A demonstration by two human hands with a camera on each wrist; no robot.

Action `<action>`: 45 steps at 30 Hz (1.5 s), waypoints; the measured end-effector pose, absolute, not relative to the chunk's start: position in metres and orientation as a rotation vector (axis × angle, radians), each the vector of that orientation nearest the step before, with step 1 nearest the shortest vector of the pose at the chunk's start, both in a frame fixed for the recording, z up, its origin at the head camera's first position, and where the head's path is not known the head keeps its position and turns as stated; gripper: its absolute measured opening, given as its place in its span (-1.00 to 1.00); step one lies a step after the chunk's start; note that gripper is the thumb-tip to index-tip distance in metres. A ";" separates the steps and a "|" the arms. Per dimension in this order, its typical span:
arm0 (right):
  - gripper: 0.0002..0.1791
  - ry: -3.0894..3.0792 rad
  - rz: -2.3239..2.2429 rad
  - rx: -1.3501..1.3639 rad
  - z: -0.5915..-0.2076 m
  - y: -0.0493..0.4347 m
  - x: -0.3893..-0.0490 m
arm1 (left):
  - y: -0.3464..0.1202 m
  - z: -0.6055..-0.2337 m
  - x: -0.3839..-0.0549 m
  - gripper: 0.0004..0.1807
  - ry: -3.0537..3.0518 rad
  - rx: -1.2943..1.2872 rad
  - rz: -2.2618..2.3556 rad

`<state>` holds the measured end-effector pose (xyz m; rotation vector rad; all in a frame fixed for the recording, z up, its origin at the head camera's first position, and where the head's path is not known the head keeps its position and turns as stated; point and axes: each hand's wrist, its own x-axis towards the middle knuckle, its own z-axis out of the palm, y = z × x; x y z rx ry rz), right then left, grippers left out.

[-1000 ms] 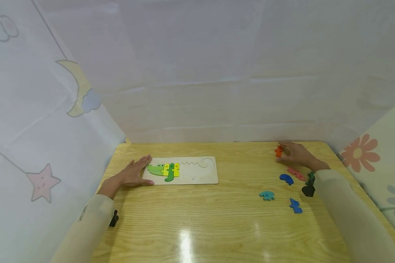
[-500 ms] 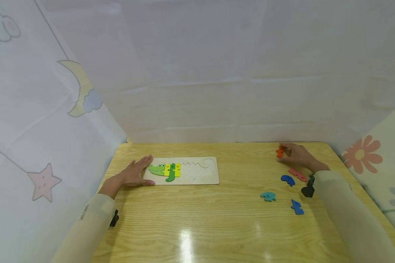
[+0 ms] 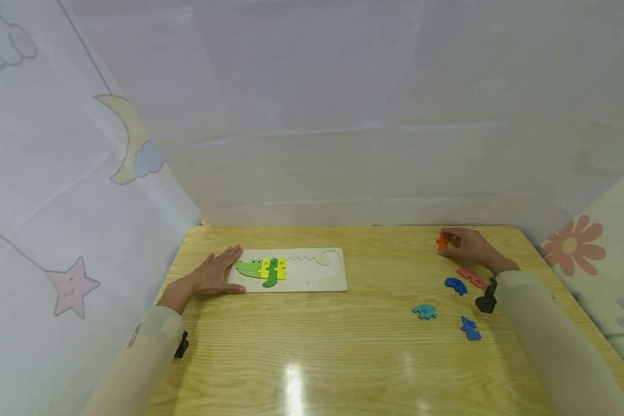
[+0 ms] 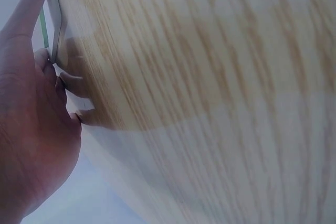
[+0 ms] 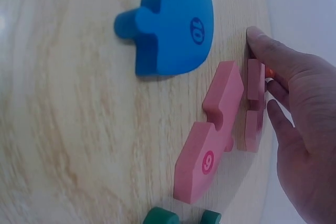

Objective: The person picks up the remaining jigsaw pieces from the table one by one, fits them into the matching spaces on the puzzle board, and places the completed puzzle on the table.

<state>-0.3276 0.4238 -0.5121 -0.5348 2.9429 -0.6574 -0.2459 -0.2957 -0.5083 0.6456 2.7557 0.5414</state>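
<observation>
Right hand (image 3: 470,248): pinching an orange-red piece (image 3: 442,241) between thumb and fingers, over at the table's (image 3: 343,346) far right.
Left hand (image 3: 215,274): fingers and thumb spread across the puzzle board's (image 3: 317,280) left end, touching it, not curled around anything.
Board axis: long side running left to right; left hand at it, right hand well apart.
Key relation: from the pinched piece, the board lies leftward and a little nearer the person; its unfilled right end faces the right hand.
Crocodile pieces (image 3: 273,271): seated toward the board's left (bare outline ends in a curl).
Nearest loose piece: pink piece (image 3: 470,277), just below the right hand.
</observation>
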 end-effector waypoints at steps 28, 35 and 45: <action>-0.13 2.949 -0.698 -0.485 -0.504 0.422 -0.324 | -0.297 -0.508 -0.246 0.32 2.752 0.670 0.602; -0.12 2.956 -0.737 -0.515 -0.501 0.415 -0.322 | -0.296 -0.508 -0.247 0.33 2.747 0.658 0.579; -0.13 2.981 -0.743 -0.558 -0.497 0.406 -0.321 | -0.296 -0.508 -0.247 0.33 2.746 0.651 0.546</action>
